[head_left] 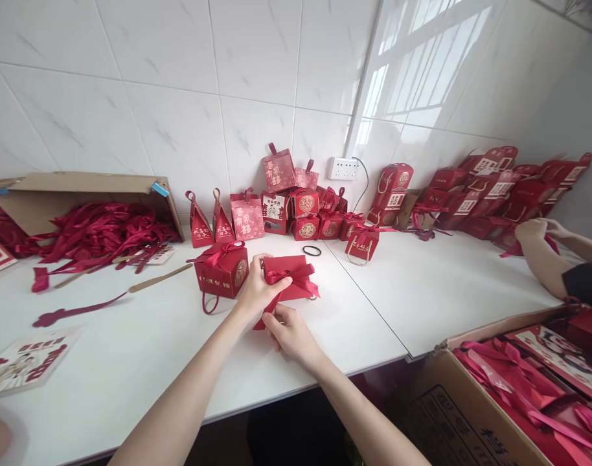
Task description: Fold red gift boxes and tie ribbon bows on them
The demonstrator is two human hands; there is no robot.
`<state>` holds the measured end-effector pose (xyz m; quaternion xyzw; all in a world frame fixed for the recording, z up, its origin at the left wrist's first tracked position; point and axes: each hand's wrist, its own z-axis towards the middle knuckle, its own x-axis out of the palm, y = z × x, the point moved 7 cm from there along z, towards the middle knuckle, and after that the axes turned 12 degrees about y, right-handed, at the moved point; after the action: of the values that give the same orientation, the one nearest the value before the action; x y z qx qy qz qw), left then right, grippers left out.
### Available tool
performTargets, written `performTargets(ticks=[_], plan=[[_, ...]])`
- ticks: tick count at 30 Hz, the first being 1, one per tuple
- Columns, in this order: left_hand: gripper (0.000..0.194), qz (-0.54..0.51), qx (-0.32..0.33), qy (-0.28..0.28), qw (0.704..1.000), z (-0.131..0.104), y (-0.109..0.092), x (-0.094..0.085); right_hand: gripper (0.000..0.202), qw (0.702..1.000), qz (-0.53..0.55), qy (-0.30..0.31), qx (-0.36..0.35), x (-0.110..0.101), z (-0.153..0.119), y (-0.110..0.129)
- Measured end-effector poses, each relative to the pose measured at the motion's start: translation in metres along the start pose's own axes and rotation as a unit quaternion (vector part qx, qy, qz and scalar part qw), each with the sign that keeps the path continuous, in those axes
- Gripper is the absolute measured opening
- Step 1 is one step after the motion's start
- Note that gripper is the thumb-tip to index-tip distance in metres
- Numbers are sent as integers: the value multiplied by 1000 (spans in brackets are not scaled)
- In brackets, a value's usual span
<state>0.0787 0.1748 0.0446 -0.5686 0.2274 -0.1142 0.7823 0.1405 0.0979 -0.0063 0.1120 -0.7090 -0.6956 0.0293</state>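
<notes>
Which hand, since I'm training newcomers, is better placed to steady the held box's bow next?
Probably the left hand: it holds the red box, thumb at the bow; the right hand sits lower down.

A glossy white, grey-veined tile wall (174, 52) (carrying a bright barred-window reflection (422, 61)) backs the smooth white tabletop (422, 278).

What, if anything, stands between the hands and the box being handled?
Nothing visible: the left hand holds the red box, and the right hand touches its near edge. A second box stands left, not between.
</notes>
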Motion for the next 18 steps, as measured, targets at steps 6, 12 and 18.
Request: performTargets(ticks=[6,12,18], plan=[[53,21,-2,4,1000,0,1,-1,26,1000,-20,20,-3,7,0,1],[55,3,7,7,1000,2,5,0,33,988,-131,-40,-65,-25,-21,16],[60,-22,-10,26,999,3,7,4,38,942,-180,-278,-60,-109,-45,31]])
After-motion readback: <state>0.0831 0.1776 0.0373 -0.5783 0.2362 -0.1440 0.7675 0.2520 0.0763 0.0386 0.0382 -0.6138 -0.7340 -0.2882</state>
